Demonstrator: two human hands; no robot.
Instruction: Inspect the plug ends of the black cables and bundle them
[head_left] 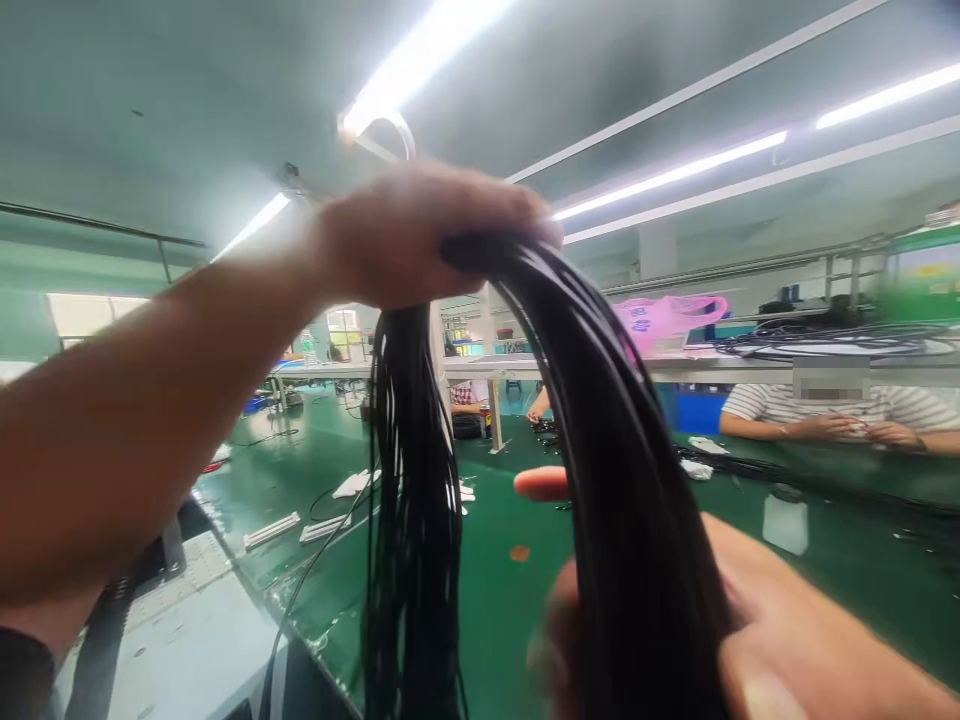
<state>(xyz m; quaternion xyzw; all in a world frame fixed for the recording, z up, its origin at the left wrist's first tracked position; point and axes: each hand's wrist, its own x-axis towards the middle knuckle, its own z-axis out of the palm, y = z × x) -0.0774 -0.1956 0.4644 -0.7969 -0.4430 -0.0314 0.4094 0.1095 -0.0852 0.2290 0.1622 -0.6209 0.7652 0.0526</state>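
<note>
Cords (600, 400), thin and black, hang as a thick bundle draped over the left hand (420, 235), which is raised high in front of the camera with its fingers curled tight over the top of the loop. One part of the bundle drops straight down on the near side; the other sweeps down to the right hand (720, 620), low in the frame, whose fingers close around it while one fingertip sticks out straight to the left. The bundle and the left forearm block much of the green table (510, 590) behind them. On the table lie white strips (271, 530), a loose cord, a small white bottle (785, 518) and more black cords farther back. Across the table sits a person in a striped shirt (765, 402), hands together on the surface; another person works farther off. A pink bag (664, 318) lies on the shelf above them; its printing is too blurred to read.
</note>
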